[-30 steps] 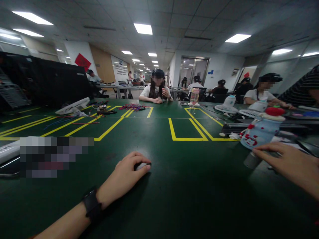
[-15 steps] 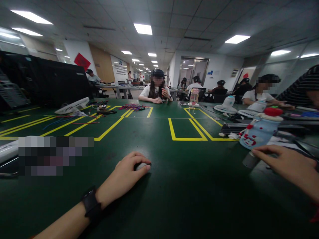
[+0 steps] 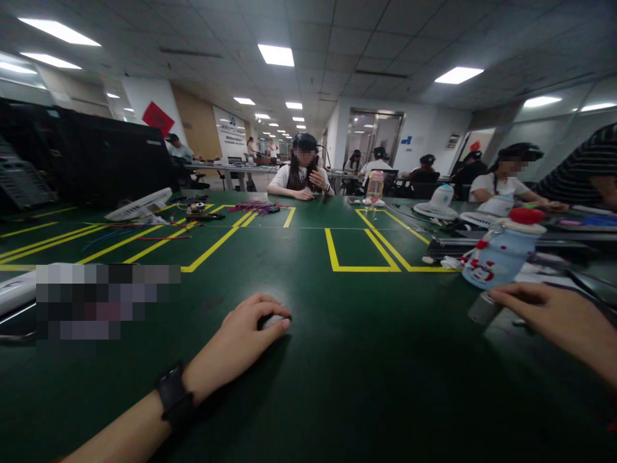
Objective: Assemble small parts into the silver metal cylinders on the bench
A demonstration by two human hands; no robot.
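My left hand (image 3: pixel 250 328), with a black watch on the wrist, rests on the green table (image 3: pixel 308 399) near the middle. Its fingers are wrapped round a small grey rounded object (image 3: pixel 276 321), mostly covered by them. At the right, my right hand (image 3: pixel 544 315) pinches a short grey cylinder (image 3: pixel 483 309) between thumb and fingers; the cylinder is tilted. Just behind it stands a light blue bottle (image 3: pixel 504 254) with a red top.
Yellow tape (image 3: pixel 366 269) marks the table. Small white fans (image 3: pixel 436 204), a clear bottle (image 3: pixel 375 188), wires (image 3: pixel 253 207) and a black case (image 3: pixel 106 161) lie farther off. Across the table sits a person (image 3: pixel 301 173) in a cap.
Both hands keep their holds and have hardly moved. The grey cylinder tilts slightly differently. The person opposite has opened a raised hand a little.
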